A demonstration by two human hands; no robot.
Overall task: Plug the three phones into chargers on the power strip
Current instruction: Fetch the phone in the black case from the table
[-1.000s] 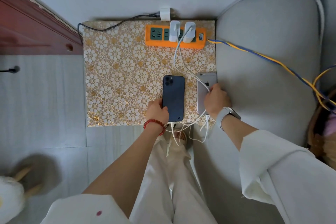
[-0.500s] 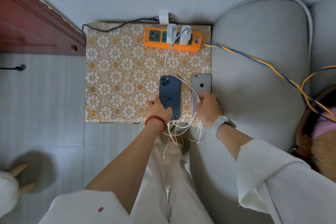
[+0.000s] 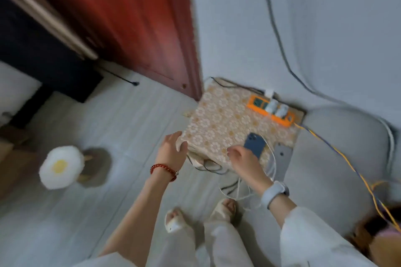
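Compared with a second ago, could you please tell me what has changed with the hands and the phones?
Both hands let go: the left hand left the blue phone, the right hand left the silver phone; both hover open. The view swung left. Phones, white chargers and orange power strip stayed put.

No text, label, brand or number can be read anywhere in this blurred view. The power strip [image 3: 271,112] and phones show no legible markings.

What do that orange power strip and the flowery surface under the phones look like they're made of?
The power strip looks like moulded plastic: uniform orange, with white chargers plugged in. The flowery cover seems to be soft cloth or vinyl, since its near edge droops; blur leaves that open.
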